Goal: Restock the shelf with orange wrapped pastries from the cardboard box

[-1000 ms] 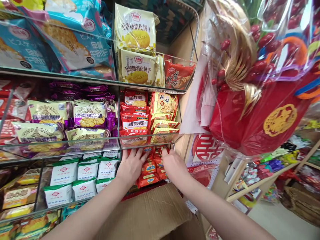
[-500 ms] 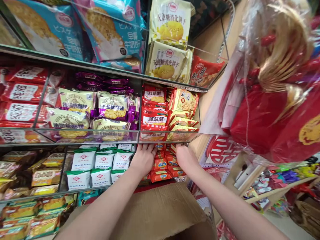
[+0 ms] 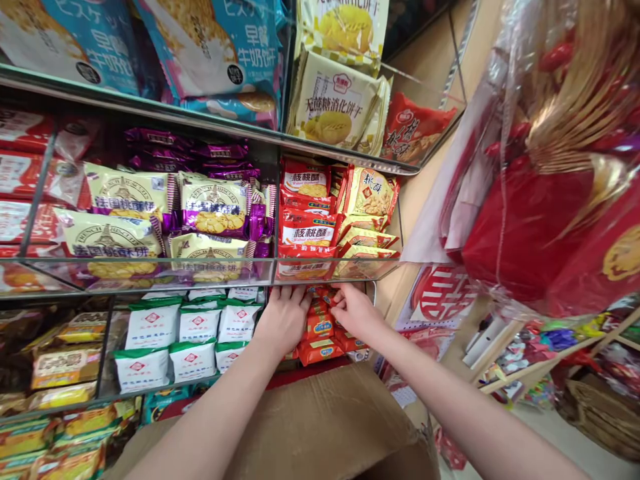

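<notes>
Beside the white packets (image 3: 193,365), the left hand (image 3: 283,320) is resting with fingers extended; its grip cannot be told. The small red packets (image 3: 319,352) are lying stacked between the hands, under the glass shelf edge (image 3: 330,272), presumably weighing little, presenting slippery film and crushable contents, their sealed ends likely offering the safest hold. The right hand (image 3: 356,310) is holding its fingers curled over their right side, any clamped packet being indiscernible.
</notes>
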Demonstrator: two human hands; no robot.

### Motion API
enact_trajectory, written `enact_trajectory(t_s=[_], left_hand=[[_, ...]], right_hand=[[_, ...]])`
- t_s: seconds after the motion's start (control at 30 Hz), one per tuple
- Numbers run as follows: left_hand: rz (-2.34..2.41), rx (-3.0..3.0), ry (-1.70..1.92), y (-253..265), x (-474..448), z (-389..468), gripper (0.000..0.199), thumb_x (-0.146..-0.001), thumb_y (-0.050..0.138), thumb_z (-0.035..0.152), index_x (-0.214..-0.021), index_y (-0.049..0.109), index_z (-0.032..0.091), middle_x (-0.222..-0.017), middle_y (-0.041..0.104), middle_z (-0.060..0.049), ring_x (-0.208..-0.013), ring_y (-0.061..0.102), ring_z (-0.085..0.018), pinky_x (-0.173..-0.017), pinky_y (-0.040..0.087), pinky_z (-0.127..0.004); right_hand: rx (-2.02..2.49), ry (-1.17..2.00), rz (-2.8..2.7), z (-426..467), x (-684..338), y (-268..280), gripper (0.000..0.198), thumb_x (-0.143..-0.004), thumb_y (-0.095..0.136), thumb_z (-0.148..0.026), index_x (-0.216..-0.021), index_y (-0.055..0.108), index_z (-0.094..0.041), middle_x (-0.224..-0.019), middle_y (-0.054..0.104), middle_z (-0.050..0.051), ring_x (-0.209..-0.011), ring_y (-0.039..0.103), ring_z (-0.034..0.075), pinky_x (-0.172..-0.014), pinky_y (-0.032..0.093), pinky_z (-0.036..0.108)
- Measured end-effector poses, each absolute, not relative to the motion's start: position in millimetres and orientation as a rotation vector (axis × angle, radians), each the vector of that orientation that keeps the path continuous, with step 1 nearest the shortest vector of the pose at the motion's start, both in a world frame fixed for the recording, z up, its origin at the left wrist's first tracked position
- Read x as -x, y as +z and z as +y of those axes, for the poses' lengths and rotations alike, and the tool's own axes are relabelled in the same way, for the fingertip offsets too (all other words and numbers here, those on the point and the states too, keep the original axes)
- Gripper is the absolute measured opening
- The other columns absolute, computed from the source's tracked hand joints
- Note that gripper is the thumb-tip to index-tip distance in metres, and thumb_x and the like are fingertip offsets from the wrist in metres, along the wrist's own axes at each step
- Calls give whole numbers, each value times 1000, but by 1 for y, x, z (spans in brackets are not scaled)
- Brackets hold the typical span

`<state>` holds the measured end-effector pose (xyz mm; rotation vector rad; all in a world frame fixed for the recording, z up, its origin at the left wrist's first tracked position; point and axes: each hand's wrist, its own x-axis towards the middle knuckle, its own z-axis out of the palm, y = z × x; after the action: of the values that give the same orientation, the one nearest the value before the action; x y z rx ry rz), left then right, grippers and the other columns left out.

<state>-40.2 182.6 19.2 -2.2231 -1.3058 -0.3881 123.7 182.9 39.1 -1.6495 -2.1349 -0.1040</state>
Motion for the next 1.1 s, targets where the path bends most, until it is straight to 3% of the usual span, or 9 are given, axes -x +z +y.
enact_trajectory(t_s=[0.13, 0.33, 0.47, 0.57, 0.67, 0.9, 1.1], left_hand=[[-1302, 2210, -379, 17, 40, 184, 40, -85, 39, 18, -123, 54, 16, -121, 59, -13, -105, 50, -31, -89, 37, -46], [-1298, 2197, -385, 17, 39, 185, 40, -85, 41, 20, -122, 54, 16, -119, 59, -13, -105, 50, -32, -90, 37, -47], [-1293, 2198, -387, 17, 40, 185, 38, -85, 40, 20, -119, 56, 15, -119, 59, -14, -104, 50, -32, -90, 38, -47], [-1292, 2196, -390, 16, 40, 185, 38, -85, 39, 19, -119, 57, 13, -121, 59, -14, -105, 50, -33, -90, 38, -47], [-1296, 2190, -400, 15, 40, 186, 39, -86, 39, 20, -122, 55, 16, -121, 59, -13, -105, 50, -33, -89, 38, -47], [-1284, 2189, -409, 16, 40, 186, 40, -85, 41, 19, -123, 54, 16, -119, 60, -13, -102, 51, -33, -88, 38, -48], [-1286, 2190, -412, 16, 39, 185, 38, -85, 41, 20, -120, 56, 15, -117, 60, -15, -101, 51, -32, -90, 37, -48]], right_hand=[[1637, -148, -2131, 190, -132, 37, 34, -77, 48, -2, -104, 63, -15, -110, 60, 12, -109, 52, 23, -92, 41, 31], [1658, -169, -2120, 188, -132, 36, 41, -83, 40, -6, -123, 49, -12, -98, 66, 15, -89, 61, 25, -79, 47, 37], [1374, -203, -2183, 177, -134, 25, 36, -88, 36, -8, -120, 51, -16, -113, 62, 11, -109, 53, 20, -94, 42, 33], [1115, -117, -2288, 174, -138, 13, 23, -85, 46, -8, -99, 62, -15, -131, 51, 13, -125, 40, 20, -105, 33, 36], [1187, 55, -2230, 177, -140, 6, 6, -76, 60, -10, -76, 61, -16, -136, 45, 16, -127, 39, 24, -103, 34, 41], [1217, 101, -2323, 179, -139, 14, 41, -73, 65, -14, -111, 48, -13, -118, 58, 14, -111, 51, 21, -96, 41, 35], [1576, -477, -2165, 162, -134, 34, 37, -86, 49, -28, -118, 47, -9, -102, 61, 16, -95, 53, 27, -83, 44, 40]])
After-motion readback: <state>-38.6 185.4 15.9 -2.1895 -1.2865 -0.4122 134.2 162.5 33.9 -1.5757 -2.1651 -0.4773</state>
